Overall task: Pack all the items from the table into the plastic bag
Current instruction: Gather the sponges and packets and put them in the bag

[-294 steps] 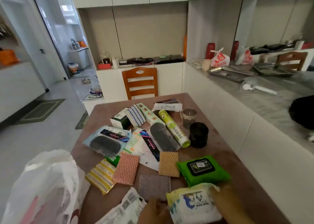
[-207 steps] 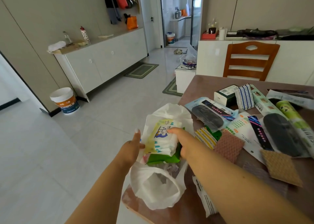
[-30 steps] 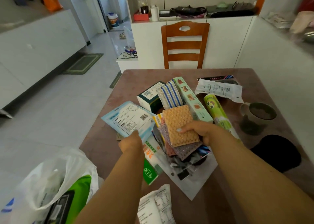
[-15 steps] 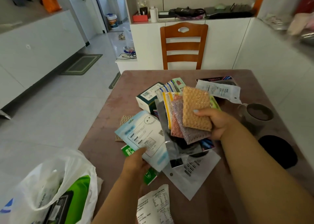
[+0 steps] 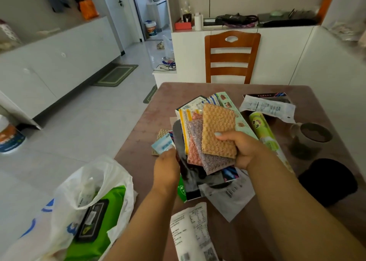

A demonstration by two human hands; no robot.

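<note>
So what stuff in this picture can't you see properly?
Head view only:
- The packets under the orange sponge: the stack in the right hand covers them.
- The left hand fingers: tucked behind the dark packet.
- Deep inside the plastic bag: the green wipes pack and the bag's folds hide it.
- The white paper: cut off by the bottom edge, print too small to read.
- The mug: contents too dark to tell.
</note>
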